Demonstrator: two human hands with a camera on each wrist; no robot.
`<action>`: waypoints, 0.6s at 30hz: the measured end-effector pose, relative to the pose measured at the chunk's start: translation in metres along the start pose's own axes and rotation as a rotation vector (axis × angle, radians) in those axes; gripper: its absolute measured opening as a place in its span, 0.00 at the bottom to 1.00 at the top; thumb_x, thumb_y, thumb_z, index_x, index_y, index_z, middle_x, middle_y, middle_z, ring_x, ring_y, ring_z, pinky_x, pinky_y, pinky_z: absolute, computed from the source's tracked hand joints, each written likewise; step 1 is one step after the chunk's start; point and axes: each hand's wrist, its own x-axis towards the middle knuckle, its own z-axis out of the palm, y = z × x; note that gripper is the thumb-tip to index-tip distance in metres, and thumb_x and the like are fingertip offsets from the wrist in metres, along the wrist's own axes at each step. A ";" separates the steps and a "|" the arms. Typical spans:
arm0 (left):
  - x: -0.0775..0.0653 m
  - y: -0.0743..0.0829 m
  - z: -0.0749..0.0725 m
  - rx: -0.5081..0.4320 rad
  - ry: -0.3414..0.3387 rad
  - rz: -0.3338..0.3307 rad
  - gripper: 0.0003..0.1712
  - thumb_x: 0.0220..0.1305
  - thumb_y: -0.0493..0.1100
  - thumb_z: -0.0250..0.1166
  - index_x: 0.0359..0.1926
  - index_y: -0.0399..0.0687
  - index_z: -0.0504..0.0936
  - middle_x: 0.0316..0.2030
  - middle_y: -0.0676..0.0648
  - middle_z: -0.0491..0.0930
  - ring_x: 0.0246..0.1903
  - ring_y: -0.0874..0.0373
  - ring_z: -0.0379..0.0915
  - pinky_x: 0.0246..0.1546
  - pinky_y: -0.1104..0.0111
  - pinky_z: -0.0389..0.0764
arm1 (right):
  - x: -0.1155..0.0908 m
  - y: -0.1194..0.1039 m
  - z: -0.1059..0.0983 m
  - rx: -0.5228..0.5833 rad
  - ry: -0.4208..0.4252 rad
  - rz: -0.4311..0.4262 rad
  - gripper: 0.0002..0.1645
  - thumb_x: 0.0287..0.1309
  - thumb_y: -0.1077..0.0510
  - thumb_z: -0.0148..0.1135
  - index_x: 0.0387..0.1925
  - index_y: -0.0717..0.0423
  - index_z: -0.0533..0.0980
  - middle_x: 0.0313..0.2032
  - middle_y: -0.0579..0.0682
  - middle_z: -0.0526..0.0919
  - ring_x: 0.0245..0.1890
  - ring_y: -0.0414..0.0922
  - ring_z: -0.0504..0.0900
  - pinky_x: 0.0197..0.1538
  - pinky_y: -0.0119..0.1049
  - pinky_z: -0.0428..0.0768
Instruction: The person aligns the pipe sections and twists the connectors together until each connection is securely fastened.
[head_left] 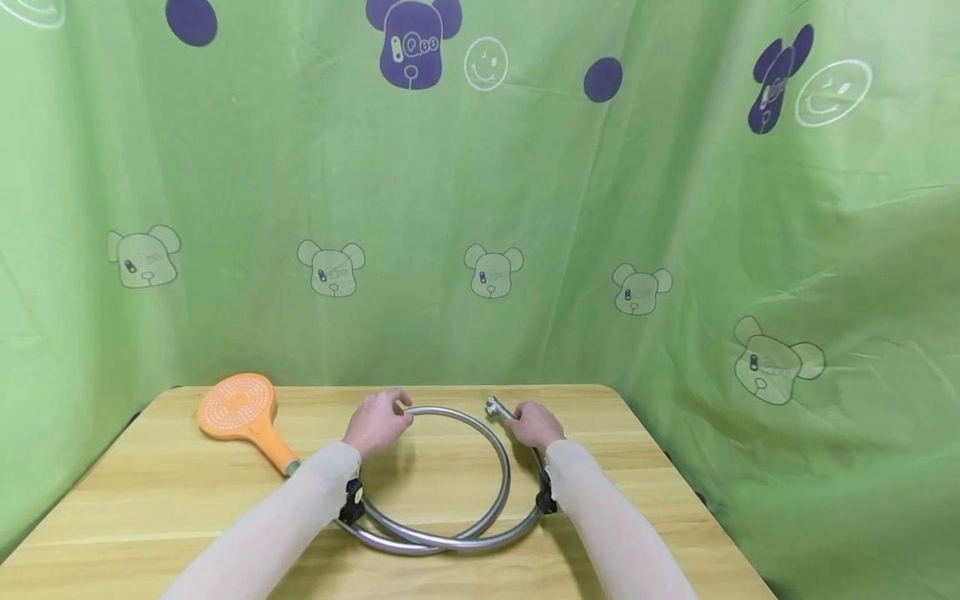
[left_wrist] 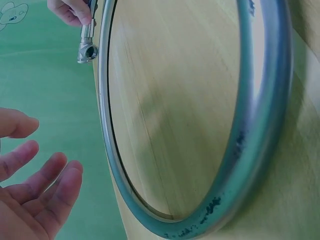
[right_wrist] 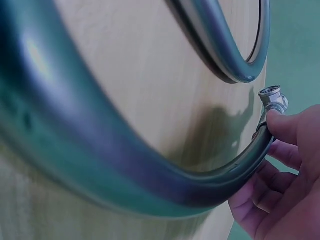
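Note:
A silver shower hose (head_left: 504, 467) lies looped on the table, worn dark in spots along its coating. My right hand (head_left: 537, 425) pinches it between thumb and fingers just below the metal end fitting (right_wrist: 272, 97). In the head view my left hand (head_left: 378, 422) is at the far left of the loop. The left wrist view shows its fingers (left_wrist: 65, 187) spread and loosely bent beside the hose, with nothing between them. An orange shower head (head_left: 238, 407) lies face up at the table's left, its handle running down to the hose behind my left sleeve.
The wood-grain table (head_left: 577, 398) reaches back to a green curtain (head_left: 420, 183) printed with bear heads. The curtain also hangs close along the table's right side. A small black device (head_left: 352, 502) is strapped on my left wrist, another (head_left: 546, 493) on the right.

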 end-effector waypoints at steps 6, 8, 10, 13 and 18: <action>-0.002 -0.002 0.000 0.000 -0.024 -0.012 0.10 0.60 0.44 0.68 0.43 0.52 0.84 0.36 0.48 0.86 0.29 0.58 0.77 0.30 0.64 0.78 | 0.000 0.006 0.002 -0.021 -0.027 0.043 0.14 0.64 0.51 0.64 0.24 0.51 0.77 0.21 0.47 0.73 0.21 0.44 0.70 0.24 0.35 0.67; -0.003 -0.003 0.000 -0.002 -0.024 -0.020 0.10 0.60 0.44 0.68 0.43 0.53 0.84 0.36 0.48 0.86 0.29 0.58 0.77 0.31 0.65 0.78 | 0.000 0.007 0.002 -0.018 -0.031 0.052 0.15 0.64 0.51 0.64 0.22 0.51 0.77 0.20 0.46 0.72 0.20 0.43 0.69 0.23 0.35 0.66; -0.003 -0.004 0.000 -0.004 -0.021 -0.019 0.10 0.60 0.44 0.68 0.44 0.53 0.84 0.36 0.48 0.86 0.29 0.58 0.77 0.30 0.65 0.78 | 0.000 0.007 0.001 -0.016 -0.031 0.057 0.16 0.64 0.51 0.64 0.21 0.51 0.76 0.18 0.46 0.71 0.19 0.43 0.68 0.22 0.35 0.65; -0.003 -0.006 0.000 -0.002 -0.017 -0.012 0.10 0.60 0.44 0.68 0.44 0.52 0.83 0.36 0.47 0.86 0.28 0.58 0.77 0.30 0.65 0.78 | 0.000 0.007 0.001 -0.013 -0.038 0.063 0.18 0.63 0.51 0.64 0.19 0.51 0.76 0.17 0.45 0.69 0.18 0.43 0.66 0.21 0.35 0.64; -0.004 -0.007 0.001 0.008 -0.017 -0.007 0.10 0.60 0.44 0.68 0.43 0.52 0.83 0.36 0.47 0.87 0.28 0.58 0.77 0.30 0.65 0.78 | -0.001 0.007 0.000 -0.025 -0.039 0.071 0.18 0.63 0.50 0.65 0.19 0.51 0.75 0.16 0.45 0.68 0.17 0.42 0.66 0.20 0.33 0.64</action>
